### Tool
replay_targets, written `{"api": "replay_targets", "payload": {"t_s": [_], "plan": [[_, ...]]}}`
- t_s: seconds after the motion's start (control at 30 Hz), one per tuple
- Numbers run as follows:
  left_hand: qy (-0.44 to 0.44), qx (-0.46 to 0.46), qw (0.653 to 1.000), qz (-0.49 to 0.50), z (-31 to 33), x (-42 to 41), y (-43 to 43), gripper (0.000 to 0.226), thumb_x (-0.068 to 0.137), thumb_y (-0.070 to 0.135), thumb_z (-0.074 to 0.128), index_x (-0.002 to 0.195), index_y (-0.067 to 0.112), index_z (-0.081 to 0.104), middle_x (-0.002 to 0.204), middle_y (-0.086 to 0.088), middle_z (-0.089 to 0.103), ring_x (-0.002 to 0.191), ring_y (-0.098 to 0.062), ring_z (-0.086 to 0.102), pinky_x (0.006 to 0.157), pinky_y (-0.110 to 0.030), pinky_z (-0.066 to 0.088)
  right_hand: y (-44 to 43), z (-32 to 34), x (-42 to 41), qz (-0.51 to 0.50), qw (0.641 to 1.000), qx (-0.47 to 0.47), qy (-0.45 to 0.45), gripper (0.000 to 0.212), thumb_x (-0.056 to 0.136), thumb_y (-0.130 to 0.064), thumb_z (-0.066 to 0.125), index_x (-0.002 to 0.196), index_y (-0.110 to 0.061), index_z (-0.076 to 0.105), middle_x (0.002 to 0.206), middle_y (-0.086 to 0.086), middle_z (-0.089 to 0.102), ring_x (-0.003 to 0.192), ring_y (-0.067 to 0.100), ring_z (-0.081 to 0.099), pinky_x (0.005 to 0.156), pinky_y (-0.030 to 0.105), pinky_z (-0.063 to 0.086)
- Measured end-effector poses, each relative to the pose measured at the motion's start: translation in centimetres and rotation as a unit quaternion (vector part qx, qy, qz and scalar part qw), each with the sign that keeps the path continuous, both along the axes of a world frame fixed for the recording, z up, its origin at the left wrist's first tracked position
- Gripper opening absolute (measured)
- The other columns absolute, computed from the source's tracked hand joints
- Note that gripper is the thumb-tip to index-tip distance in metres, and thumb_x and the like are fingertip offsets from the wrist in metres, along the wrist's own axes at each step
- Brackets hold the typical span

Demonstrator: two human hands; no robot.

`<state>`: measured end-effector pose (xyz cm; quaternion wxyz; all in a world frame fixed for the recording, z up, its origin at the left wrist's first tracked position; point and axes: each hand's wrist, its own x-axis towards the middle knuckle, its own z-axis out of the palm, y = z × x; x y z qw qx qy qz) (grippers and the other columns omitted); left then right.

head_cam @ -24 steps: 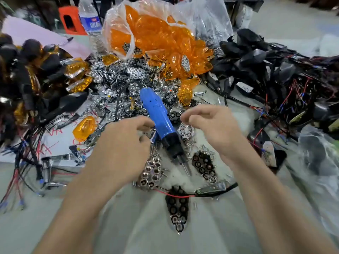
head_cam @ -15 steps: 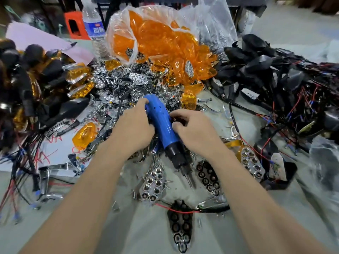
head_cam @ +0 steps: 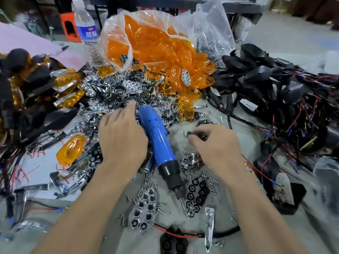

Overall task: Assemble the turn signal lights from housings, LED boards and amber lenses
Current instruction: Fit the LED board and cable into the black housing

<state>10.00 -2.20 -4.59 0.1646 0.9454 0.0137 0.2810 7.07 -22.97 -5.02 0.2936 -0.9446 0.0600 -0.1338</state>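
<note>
A blue electric screwdriver [head_cam: 157,143] lies on the table between my hands, its bit pointing toward me. My left hand [head_cam: 121,140] lies to the left of it, fingers stretched forward onto the pile of chrome reflector boards [head_cam: 119,88]. My right hand [head_cam: 216,145] is to the right of the tool, fingers curled down, pinching a small dark part [head_cam: 199,136] among loose screws. A clear bag of amber lenses [head_cam: 156,52] spills open at the back. Black housings with wires [head_cam: 266,79] are heaped at the right.
Assembled amber lights [head_cam: 67,83] are stacked at the left, and a single amber lens [head_cam: 71,153] lies near them. Honeycomb reflector plates [head_cam: 145,208] and scattered screws [head_cam: 209,180] lie in front of me. A water bottle [head_cam: 88,33] stands at the back left.
Both hands have left the sides of the screwdriver. The left one has reached forward to the chrome pile. The right one has moved right, down among the screws.
</note>
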Motion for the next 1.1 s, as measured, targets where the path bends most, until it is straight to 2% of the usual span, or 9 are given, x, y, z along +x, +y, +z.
{"api": "replay_targets", "payload": {"t_s": [0.13, 0.23, 0.3, 0.37, 0.5, 0.6, 0.7, 0.83, 1.1], "plan": [[-0.017, -0.032, 0.997, -0.069, 1.8, -1.6, -2.0, 0.061, 0.092, 0.019, 0.068, 0.149, 0.014, 0.048, 0.149, -0.009, 0.057, 0.144, -0.026, 0.037, 0.123, -0.047, 0.026, -0.6, -0.2, 0.6, -0.039, 0.992, 0.118, 0.004, 0.055, 0.095, -0.055, 0.054, 0.081, -0.006, 0.074, 0.065, -0.005, 0.071, 0.054, 0.008, 0.062, 0.061, 0.029, 0.055], [0.031, -0.082, 0.989, -0.118, 3.0, -2.0, -4.1, 0.064, 0.09, 0.019, 0.072, 0.15, 0.02, 0.049, 0.152, -0.003, 0.053, 0.145, -0.021, 0.037, 0.12, -0.041, 0.028, -1.3, 0.3, 0.9, -0.068, 0.989, 0.123, -0.039, 0.029, 0.099, -0.029, 0.057, 0.115, -0.019, 0.078, 0.105, -0.015, 0.077, 0.073, -0.008, 0.067, 0.074, 0.014, 0.053], [0.098, -0.147, 0.973, -0.149, 3.7, -1.2, -5.1, 0.065, 0.092, 0.023, 0.069, 0.153, 0.028, 0.046, 0.155, 0.005, 0.05, 0.138, -0.009, 0.046, 0.117, -0.029, 0.028, -1.7, 0.5, 2.0, -0.061, 0.994, 0.088, -0.039, 0.052, 0.095, -0.013, 0.057, 0.144, -0.032, 0.059, 0.137, -0.008, 0.064, 0.1, -0.003, 0.065, 0.096, 0.024, 0.052], [0.157, -0.216, 0.948, -0.174, 4.3, -0.1, -6.0, 0.063, 0.093, 0.024, 0.066, 0.153, 0.032, 0.046, 0.153, 0.011, 0.053, 0.118, 0.006, 0.057, 0.106, -0.012, 0.032, -1.3, 0.9, 3.9, -0.038, 0.998, 0.052, -0.015, 0.068, 0.096, -0.009, 0.056, 0.157, -0.033, 0.04, 0.156, -0.002, 0.048, 0.142, 0.019, 0.044, 0.118, 0.04, 0.037], [0.155, -0.286, 0.929, -0.175, 4.4, 1.2, -6.6, 0.05, 0.099, 0.033, 0.061, 0.148, 0.033, 0.053, 0.142, 0.012, 0.063, 0.126, -0.003, 0.057, 0.1, -0.017, 0.035, 0.6, 0.4, 7.0, 0.078, 0.993, -0.003, 0.093, 0.09, 0.097, -0.004, 0.061, 0.166, -0.032, 0.011, 0.174, 0.003, 0.008, 0.16, 0.024, 0.005, 0.129, 0.049, 0.011], [0.141, -0.274, 0.934, -0.181, 3.4, 0.9, -5.6, 0.046, 0.097, 0.034, 0.062, 0.142, 0.042, 0.056, 0.131, 0.021, 0.067, 0.103, 0.018, 0.058, 0.086, -0.004, 0.042, 1.2, -0.9, 7.4, 0.09, 0.991, -0.063, 0.081, 0.078, 0.098, -0.015, 0.063, 0.163, -0.032, 0.022, 0.167, 0.011, 0.033, 0.152, 0.031, 0.03, 0.124, 0.048, 0.024], [0.119, -0.257, 0.944, -0.168, 2.8, 1.0, -4.3, 0.041, 0.097, 0.026, 0.065, 0.135, 0.043, 0.063, 0.117, 0.025, 0.071, 0.097, 0.013, 0.062, 0.088, -0.008, 0.048, 1.7, -0.8, 6.7, 0.002, 0.997, -0.073, -0.041, 0.053, 0.092, -0.02, 0.072, 0.141, -0.033, 0.058, 0.115, 0.005, 0.076, 0.107, 0.027, 0.066, 0.102, 0.04, 0.044], [0.091, -0.271, 0.945, -0.157, 2.6, 0.9, -3.8, 0.034, 0.097, 0.016, 0.066, 0.126, 0.033, 0.071, 0.106, 0.026, 0.072, 0.102, 0.007, 0.066, 0.099, -0.022, 0.053, 1.5, -0.1, 5.7, -0.072, 0.993, -0.006, -0.098, 0.025, 0.101, -0.024, 0.062, 0.123, -0.031, 0.073, 0.095, -0.004, 0.078, 0.078, 0.013, 0.064, 0.095, 0.033, 0.051], [0.05, -0.082, 0.967, -0.237, 1.5, 0.7, -6.5, 0.073, 0.09, 0.024, 0.077, 0.155, 0.033, 0.045, 0.16, 0.015, 0.043, 0.148, 0.0, 0.023, 0.113, -0.002, 0.0, 0.2, 1.6, 4.6, -0.074, 0.929, 0.285, -0.223, 0.019, 0.091, -0.023, 0.07, 0.08, -0.036, 0.078, 0.077, -0.017, 0.076, 0.076, 0.008, 0.074, 0.075, 0.036, 0.061]]}}
